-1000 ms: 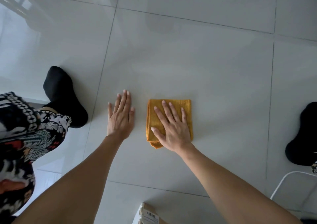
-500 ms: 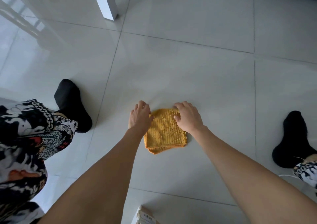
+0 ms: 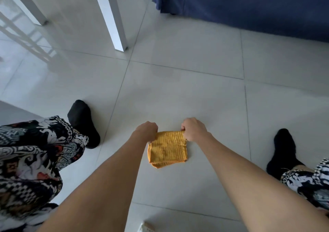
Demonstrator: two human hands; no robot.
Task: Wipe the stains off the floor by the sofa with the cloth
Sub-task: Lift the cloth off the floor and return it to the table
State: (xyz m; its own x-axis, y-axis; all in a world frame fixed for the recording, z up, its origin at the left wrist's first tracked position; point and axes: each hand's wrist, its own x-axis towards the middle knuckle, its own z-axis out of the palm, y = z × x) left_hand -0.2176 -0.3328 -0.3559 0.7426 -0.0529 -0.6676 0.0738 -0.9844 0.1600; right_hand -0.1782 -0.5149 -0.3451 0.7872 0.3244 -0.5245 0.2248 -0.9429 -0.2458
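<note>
head view: the folded orange cloth (image 3: 167, 147) hung over the white tiled floor (image 3: 195, 93), between both black socks. left hand (image 3: 146, 131) and right hand (image 3: 193, 129) each kept a pinching grip on its top corners. blue sofa (image 3: 249, 4) beyond.

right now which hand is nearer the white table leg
Left. The left hand pinches the cloth's far left corner, below the table leg; the right hand holds the far right corner, farther away.

Orange ribbed cloth (image 3: 168, 148), pale grey floor tiles (image 3: 178, 93), navy sofa (image 3: 249, 5), black socks (image 3: 83, 121), b&w patterned trousers (image 3: 32, 160).
</note>
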